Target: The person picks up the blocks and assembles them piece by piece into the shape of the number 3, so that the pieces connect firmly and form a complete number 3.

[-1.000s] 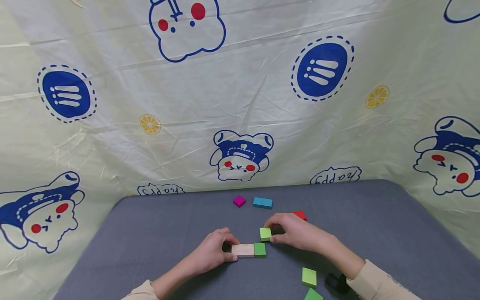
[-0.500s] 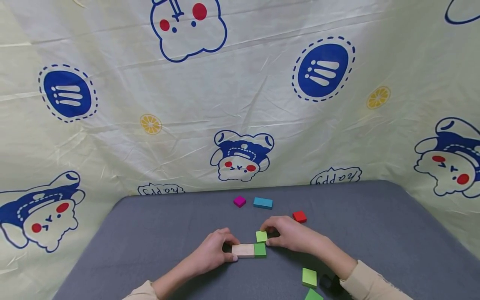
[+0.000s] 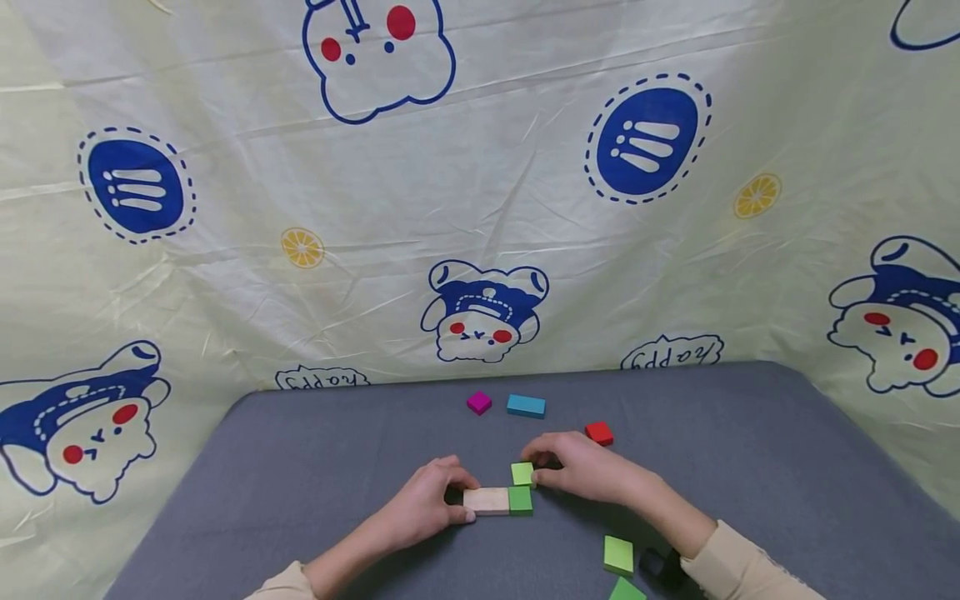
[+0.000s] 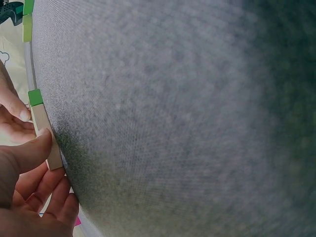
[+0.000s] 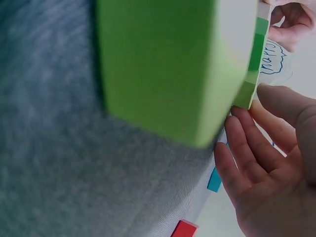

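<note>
Pale-wood block (image 3: 486,500); green block (image 3: 521,500); lime block (image 3: 522,473); magenta block (image 3: 479,403); blue block (image 3: 527,406); red block (image 3: 599,433). Table (image 3: 337,467) plain grey. Backdrop (image 3: 375,183) cream, printed blue cartoon figures (image 3: 484,292), orange fruit slices (image 3: 303,247).

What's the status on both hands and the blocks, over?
Left hand holds pale block. Right hand pinches light green block, just behind darker green block. No obstruction seen between those two.
</note>
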`<state>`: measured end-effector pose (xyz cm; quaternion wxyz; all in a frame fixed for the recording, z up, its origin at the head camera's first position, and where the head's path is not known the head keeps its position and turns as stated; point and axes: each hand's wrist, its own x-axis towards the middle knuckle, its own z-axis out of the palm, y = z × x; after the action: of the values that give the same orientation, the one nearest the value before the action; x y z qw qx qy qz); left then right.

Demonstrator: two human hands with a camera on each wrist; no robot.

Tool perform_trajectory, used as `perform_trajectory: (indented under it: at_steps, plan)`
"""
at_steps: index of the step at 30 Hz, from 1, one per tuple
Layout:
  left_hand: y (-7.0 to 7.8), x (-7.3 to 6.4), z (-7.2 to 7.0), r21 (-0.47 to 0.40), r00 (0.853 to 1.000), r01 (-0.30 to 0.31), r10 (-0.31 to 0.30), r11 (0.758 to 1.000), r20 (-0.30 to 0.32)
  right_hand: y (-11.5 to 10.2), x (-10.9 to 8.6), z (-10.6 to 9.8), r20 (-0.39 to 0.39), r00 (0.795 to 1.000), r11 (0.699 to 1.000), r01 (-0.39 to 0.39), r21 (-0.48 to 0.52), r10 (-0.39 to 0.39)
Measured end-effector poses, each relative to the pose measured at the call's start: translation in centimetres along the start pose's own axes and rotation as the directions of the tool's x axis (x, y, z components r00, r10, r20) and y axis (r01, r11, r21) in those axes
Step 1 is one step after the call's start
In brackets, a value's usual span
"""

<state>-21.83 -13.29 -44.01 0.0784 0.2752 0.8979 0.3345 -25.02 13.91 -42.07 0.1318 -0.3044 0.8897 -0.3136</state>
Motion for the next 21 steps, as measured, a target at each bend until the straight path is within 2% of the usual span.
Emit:
perform_trajectory:
  at_steps: [11,21]
  plan:
    - [0.11,-0.14,-0.02,-0.004,1.000,-0.016,0.016,1.000,-0.005,0.14,0.39,0.38,-0.025,0.999,0.999,0.033,-0.042,-0.034]
    - [-0.04,-0.10,0.05,0.008,0.999,-0.040,0.040,0.999,-0.016,-0.19,0.43,0.47,-0.011,0.999,0.999,0.031,-0.042,-0.031]
